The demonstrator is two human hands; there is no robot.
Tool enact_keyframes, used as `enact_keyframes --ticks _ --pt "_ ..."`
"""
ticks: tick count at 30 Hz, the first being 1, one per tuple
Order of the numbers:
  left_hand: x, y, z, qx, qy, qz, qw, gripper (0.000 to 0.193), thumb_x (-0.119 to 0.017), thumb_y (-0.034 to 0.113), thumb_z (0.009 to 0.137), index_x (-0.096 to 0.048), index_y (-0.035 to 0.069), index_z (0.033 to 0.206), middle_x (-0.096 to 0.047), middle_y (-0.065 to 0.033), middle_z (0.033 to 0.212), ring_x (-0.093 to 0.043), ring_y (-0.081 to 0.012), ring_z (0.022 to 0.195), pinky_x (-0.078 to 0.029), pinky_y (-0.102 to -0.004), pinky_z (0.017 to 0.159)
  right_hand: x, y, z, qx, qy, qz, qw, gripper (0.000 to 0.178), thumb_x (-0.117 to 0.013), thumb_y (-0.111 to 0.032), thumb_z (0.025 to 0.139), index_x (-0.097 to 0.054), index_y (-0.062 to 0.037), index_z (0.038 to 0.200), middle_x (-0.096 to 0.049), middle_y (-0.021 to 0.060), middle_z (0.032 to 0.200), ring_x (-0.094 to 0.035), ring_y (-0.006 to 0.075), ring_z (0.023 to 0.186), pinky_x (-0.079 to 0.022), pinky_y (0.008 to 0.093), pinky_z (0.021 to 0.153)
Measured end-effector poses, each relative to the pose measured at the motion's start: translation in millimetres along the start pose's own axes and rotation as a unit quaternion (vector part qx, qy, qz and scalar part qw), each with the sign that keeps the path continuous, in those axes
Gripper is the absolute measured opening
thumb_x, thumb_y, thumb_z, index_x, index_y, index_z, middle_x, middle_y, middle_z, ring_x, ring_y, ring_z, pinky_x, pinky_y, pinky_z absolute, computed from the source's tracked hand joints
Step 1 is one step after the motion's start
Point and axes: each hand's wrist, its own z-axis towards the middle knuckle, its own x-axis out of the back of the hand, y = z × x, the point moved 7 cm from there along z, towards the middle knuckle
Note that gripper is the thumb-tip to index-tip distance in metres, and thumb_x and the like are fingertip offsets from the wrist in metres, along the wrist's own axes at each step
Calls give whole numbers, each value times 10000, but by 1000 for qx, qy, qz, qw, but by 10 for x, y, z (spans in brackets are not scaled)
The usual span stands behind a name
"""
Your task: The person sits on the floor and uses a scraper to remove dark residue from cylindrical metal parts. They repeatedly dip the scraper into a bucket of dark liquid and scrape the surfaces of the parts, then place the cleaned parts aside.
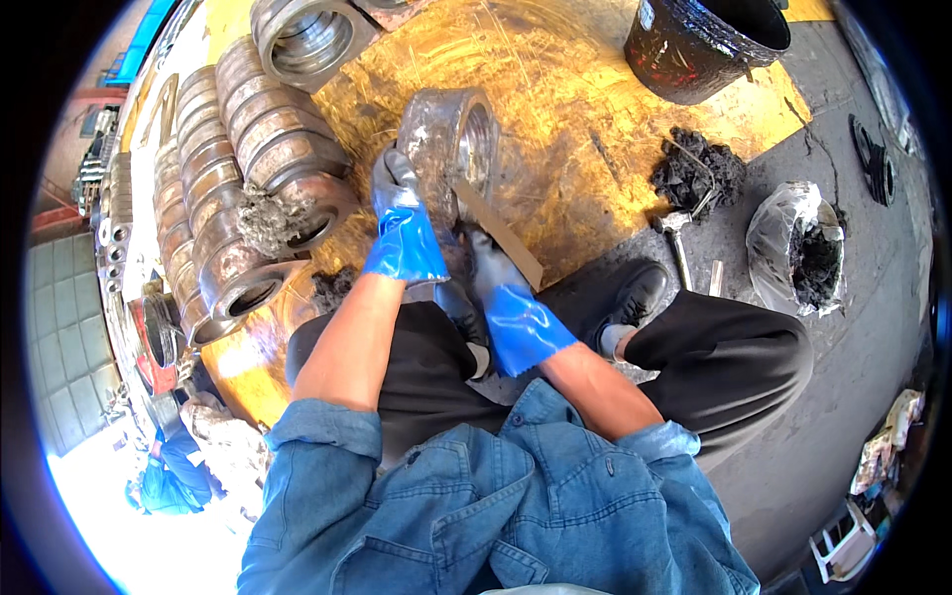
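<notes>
A thick steel ring (428, 134) stands on edge on the yellow sheet in front of me, its threaded-looking bore turned to the right. My left hand (397, 183), in a blue glove with a greyed palm, has its fingers curled against the ring's near left side. Low at the ring's right side, my gloved right hand (493, 266) grips a flat brown strip (504, 236). This strip slants from the bore's opening down to the right and partly covers the hand, so its exact kind does not show.
Rows of similar rings (283, 129) lie at the left, with a grey fibrous wad (270, 220) on them. Toward the right are a black bucket (684, 59), dark shavings (699, 171), a hammer (677, 243) and a plastic-lined container (773, 243). A person (174, 476) is at far left.
</notes>
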Motion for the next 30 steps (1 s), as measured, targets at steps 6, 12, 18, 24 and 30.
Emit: enact_keyframes --ticks 6,12,18,24,30 --pt "-5 304 -98 -36 38 133 990 429 -446 332 1089 -663 -16 1212 -666 -66 917 -593 -174 801 -505 -365 763 130 -28 -64 -72 36 118 990 488 -423 -495 1065 -657 -168 1341 -644 208 1355 -596 407 1242 -447 481 1073" --pt "-11 316 -98 -17 36 130 991 404 -459 316 1091 -670 -7 1211 -634 -18 882 -560 -140 761 -496 -344 723 317 -181 307 -146 -89 43 984 459 -389 -423 1075 -522 -168 1434 -639 254 1319 -608 421 1229 -485 532 1040" --pt "9 135 -56 -9 38 87 995 397 -462 303 1089 -674 -8 1213 -660 -22 913 -581 -146 785 -503 -349 742 507 -351 30 -115 -49 69 990 460 -330 -374 1090 -543 -104 1395 -591 306 1368 -582 467 1262 -470 536 1061" --pt "27 166 -46 -66 64 154 984 409 -464 326 1086 -678 0 1210 -702 -81 945 -622 -198 823 -515 -385 780 684 -437 587 -98 -123 -5 988 421 -600 -212 950 -578 -116 1360 -650 286 1302 -634 413 1240 -503 522 1042" --pt "-29 242 -57 -57 57 145 986 414 -465 333 1084 -680 1 1206 -705 -91 944 -628 -208 823 -516 -393 782 759 -483 719 -53 -94 -70 992 436 -628 -135 898 -625 -75 1330 -716 262 1171 -697 416 1118 -566 477 956"
